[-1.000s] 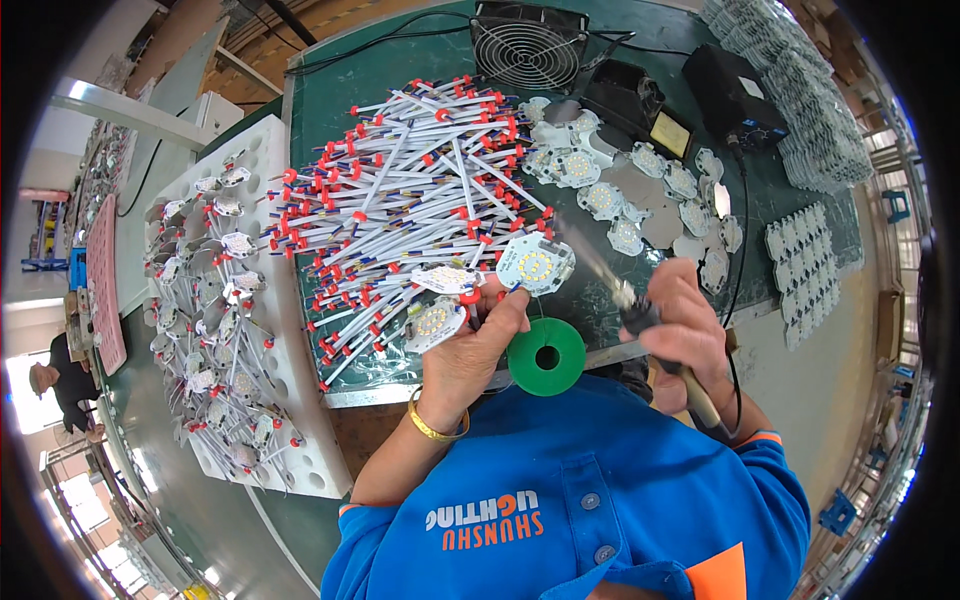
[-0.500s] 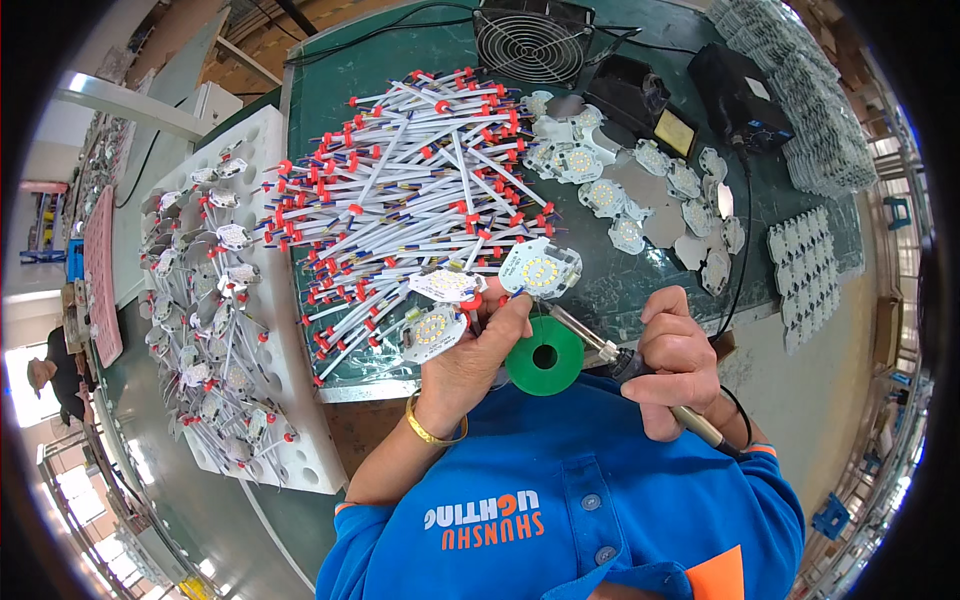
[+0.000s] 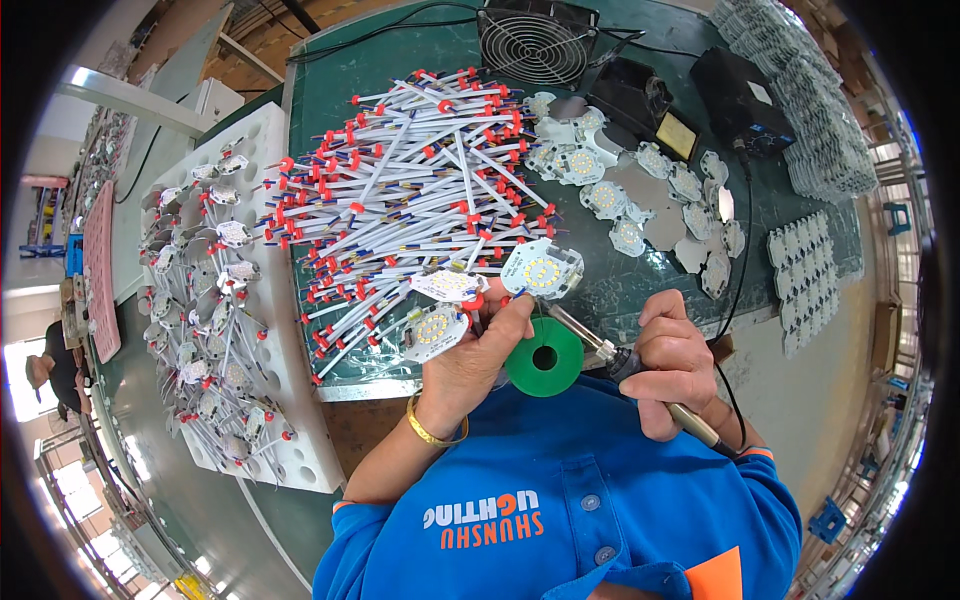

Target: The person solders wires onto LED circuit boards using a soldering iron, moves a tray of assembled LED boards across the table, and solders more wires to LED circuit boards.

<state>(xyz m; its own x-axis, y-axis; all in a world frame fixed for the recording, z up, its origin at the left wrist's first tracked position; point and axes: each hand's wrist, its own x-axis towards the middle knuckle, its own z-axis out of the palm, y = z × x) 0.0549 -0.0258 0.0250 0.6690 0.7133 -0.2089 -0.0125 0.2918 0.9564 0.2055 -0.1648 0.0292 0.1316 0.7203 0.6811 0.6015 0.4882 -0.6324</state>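
My left hand [image 3: 478, 342] is closed around leads with red collars, and white LED boards fan out from it. One LED board [image 3: 541, 270] sits beyond my fingertips, a second LED board [image 3: 447, 285] is above the knuckles, and a third LED board [image 3: 435, 333] is at the hand's left. In my right hand [image 3: 677, 368], closed, is a soldering iron [image 3: 625, 362]. Its metal tip reaches toward the lower edge of the first board; whether it touches cannot be made out. Between my hands is a green solder spool [image 3: 560, 372]; what supports it is hidden.
A heap of white cables [image 3: 400, 200] with red collars covers the bench's left half. Loose LED boards [image 3: 575, 165] lie behind, near a fan [image 3: 535, 50] and a black box [image 3: 742, 100]. A white foam tray [image 3: 300, 440] with wired boards stands at left; board panels [image 3: 803, 270] lie at right.
Almost nothing differs. The first LED board and the iron's shaft have shifted very slightly, and both hands keep their hold.
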